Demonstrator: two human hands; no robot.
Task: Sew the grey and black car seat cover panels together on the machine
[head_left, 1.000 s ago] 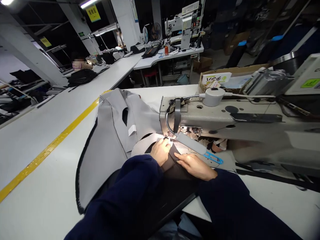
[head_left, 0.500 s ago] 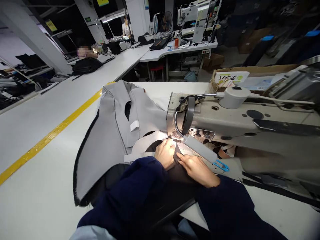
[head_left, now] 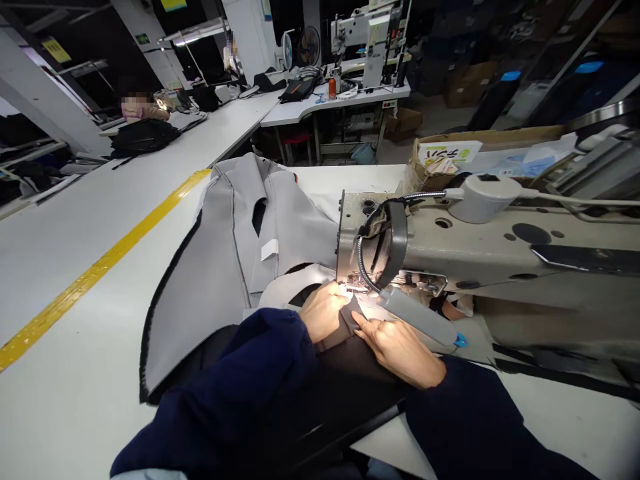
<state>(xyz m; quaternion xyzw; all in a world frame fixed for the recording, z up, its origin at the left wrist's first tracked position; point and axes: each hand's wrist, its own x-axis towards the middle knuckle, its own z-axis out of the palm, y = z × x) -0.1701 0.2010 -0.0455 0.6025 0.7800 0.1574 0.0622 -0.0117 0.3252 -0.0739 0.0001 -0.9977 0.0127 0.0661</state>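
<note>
In the head view, more of the brown fabric piece (head_left: 343,329) showed between the hands than half a second earlier, while the pale strip (head_left: 249,311) left of the sewing machine (head_left: 480,250) had been mostly covered by the left sleeve (head_left: 270,347). Both hands stayed close to the machine's lit working area, so the change looked like a small adjustment of the cloth rather than a new step.

The brown piece lay just in front of the machine's head, over black material (head_left: 350,407). Its pointed corner faced the machine, away from the wearer; its visible part ran back from there, slanting left. The full long axis could not be told, since the hands covered much of it.

The left hand (head_left: 323,312) rested with bent fingers on the cloth beside the machine's head; whether it pinched anything was unclear. The right hand (head_left: 400,347), nearer the lamp (head_left: 420,317), laid an extended fingertip on the brown piece; its grip could not be told either. Grey fabric (head_left: 195,293) spread over the bench (head_left: 75,380) left of the machine.
</note>
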